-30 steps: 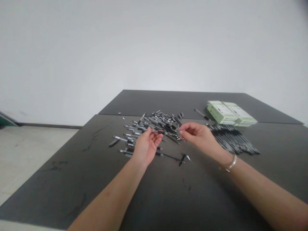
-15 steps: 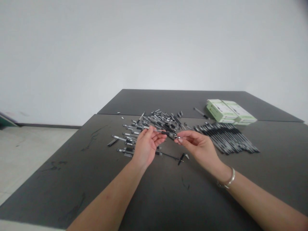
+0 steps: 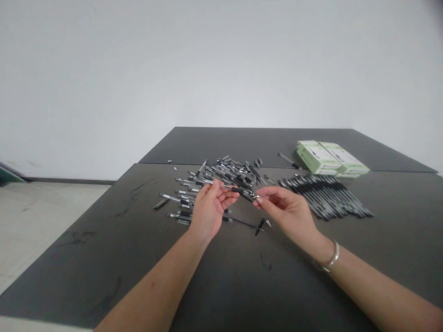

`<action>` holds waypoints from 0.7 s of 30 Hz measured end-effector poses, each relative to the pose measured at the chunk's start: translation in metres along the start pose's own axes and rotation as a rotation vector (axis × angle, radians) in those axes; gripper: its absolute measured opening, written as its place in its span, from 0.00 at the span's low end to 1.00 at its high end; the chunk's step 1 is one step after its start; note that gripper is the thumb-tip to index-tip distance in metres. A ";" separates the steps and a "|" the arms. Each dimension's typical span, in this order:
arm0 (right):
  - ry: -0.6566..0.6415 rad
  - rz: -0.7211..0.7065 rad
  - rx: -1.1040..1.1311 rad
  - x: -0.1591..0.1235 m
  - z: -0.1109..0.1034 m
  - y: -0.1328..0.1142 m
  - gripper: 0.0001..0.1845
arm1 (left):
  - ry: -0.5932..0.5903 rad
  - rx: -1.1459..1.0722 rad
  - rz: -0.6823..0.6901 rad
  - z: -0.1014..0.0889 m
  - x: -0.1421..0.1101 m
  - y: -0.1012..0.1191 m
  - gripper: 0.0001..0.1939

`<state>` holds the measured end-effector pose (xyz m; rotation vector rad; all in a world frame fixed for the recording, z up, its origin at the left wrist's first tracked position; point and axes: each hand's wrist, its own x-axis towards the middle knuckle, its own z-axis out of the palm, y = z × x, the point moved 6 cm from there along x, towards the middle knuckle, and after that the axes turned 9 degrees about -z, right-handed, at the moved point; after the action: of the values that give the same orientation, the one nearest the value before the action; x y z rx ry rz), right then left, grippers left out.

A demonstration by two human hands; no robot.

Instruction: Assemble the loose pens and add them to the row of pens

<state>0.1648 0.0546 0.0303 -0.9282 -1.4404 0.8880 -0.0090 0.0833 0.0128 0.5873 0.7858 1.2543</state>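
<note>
Pinching a pen in the left hand and a silvery piece at its end in the right hand, above the worktop near the loose pile. Could lose that piece in the clutter through a slack pinch, or skew it by tilting the pen.

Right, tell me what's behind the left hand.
Behind the left hand, loose pens lie on the dark table: several ends stick out past its left edge, and a thin black rod shows past its right. Whatever lies directly behind the hand and wrist is covered.
</note>
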 end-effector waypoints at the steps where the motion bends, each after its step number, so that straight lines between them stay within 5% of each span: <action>1: 0.000 -0.001 -0.002 0.000 0.000 0.000 0.10 | -0.002 0.005 0.003 0.000 0.000 0.000 0.09; 21: -0.006 -0.016 -0.067 -0.003 0.001 0.003 0.09 | -0.102 0.109 0.041 0.014 -0.009 -0.001 0.09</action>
<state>0.1645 0.0527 0.0266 -0.9631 -1.4886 0.8351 0.0014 0.0746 0.0225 0.7535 0.7635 1.2149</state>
